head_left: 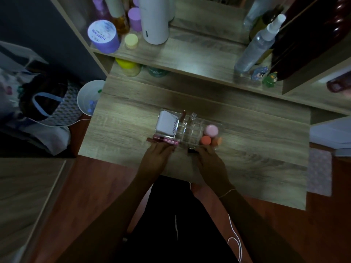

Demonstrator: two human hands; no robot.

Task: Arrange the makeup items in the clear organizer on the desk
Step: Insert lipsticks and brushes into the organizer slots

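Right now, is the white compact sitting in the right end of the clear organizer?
No, the white compact stands in the left end of the clear organizer, while the pink and orange sponges fill the right end.

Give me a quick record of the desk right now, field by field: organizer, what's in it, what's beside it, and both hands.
organizer: clear organizer, mid-desk
inside left: white compact
inside right: pink sponge, orange sponge
in front: pink tube lying on the desk
left hand: by the pink tube, grip unclear
right hand: fingers at a small dark item
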